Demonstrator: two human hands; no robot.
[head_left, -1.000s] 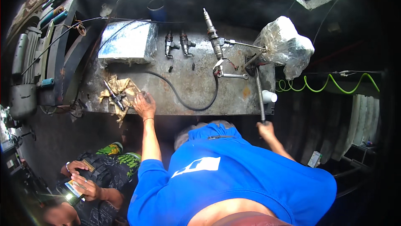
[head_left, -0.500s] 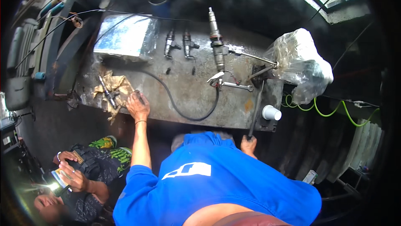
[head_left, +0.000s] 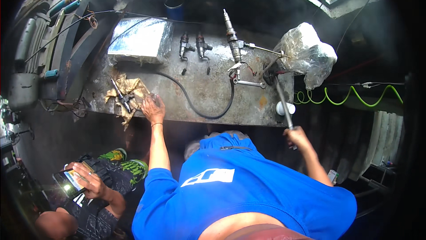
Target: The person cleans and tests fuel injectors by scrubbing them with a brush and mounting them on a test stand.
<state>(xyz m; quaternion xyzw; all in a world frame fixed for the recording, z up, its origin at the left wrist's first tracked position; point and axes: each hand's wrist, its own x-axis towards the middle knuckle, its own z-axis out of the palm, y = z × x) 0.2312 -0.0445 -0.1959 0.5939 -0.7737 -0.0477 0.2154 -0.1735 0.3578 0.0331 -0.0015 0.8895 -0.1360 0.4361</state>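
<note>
My left hand rests flat on the bench's near edge, fingers spread, touching the right side of a crumpled brown rag. A slim dark injector lies across that rag. My right hand is wrapped round the lower end of a long metal lever, which rises to a dark pump mechanism at the bench's right end. A thin metal pipe links this area to a large injector. Below the injector lies a combination wrench.
Two smaller injectors lie on the metal bench near a plastic-wrapped box. A black hose curves across it. A plastic-covered object and white cup stand right. At lower left, another person holds a lit phone.
My right hand has swung the lever outward to the right, so it now crosses in front of the cup. My left hand stays by the rag. The whole view has shifted slightly.
</note>
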